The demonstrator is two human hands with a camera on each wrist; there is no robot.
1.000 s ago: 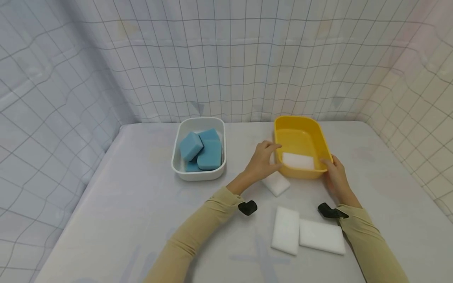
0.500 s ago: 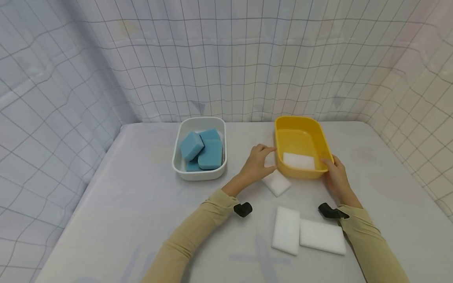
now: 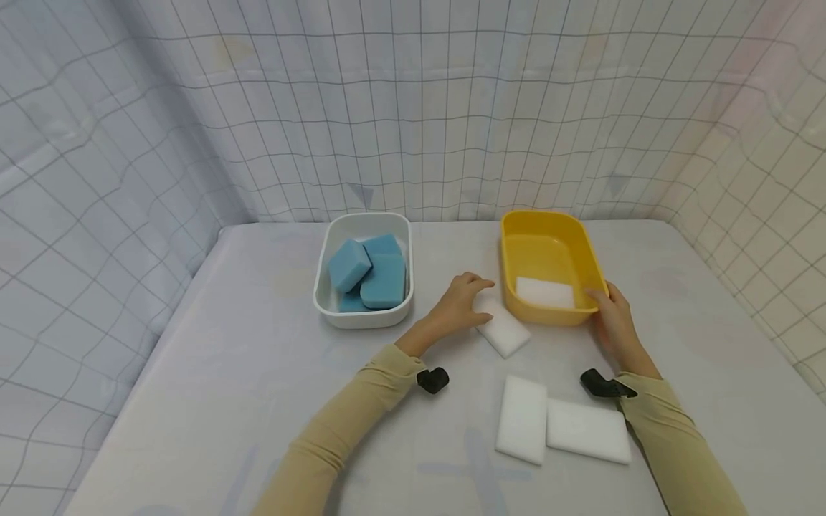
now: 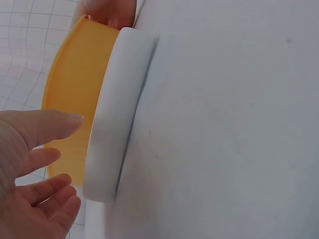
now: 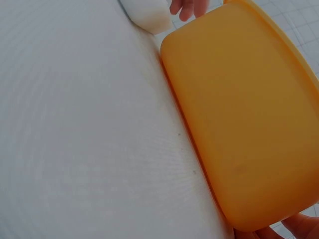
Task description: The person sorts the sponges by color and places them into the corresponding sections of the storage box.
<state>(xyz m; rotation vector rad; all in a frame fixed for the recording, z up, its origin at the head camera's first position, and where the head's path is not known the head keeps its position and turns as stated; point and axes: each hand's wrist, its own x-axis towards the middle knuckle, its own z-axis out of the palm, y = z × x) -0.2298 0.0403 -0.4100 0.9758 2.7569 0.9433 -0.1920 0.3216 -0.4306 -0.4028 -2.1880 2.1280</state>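
My left hand (image 3: 452, 307) is spread, thumb and fingers apart, just over the far left end of a white sponge (image 3: 505, 334) lying on the table. In the left wrist view, nothing sits between the fingers of that hand, and the sponge stands close beyond the thumb tip. With thumb inside and fingers outside, my right hand (image 3: 616, 326) grips the right front rim of a yellow plastic bin (image 3: 548, 316). One white sponge (image 3: 545, 293) lies inside the bin at its near end. The right wrist view shows the bin's outer wall (image 5: 244, 114) up close.
Two more white sponges, one upright in view (image 3: 522, 419) and one crosswise (image 3: 588, 431), lie side by side nearer me. A white bin (image 3: 364, 321) at the left holds several blue sponges (image 3: 383, 282). Grid-patterned curtains (image 3: 413, 129) hang behind and beside the table.
My left hand has moved from the yellow bin's left rim leftward and toward me, down to the white sponge beside the bin. The right hand has kept its hold on the rim.
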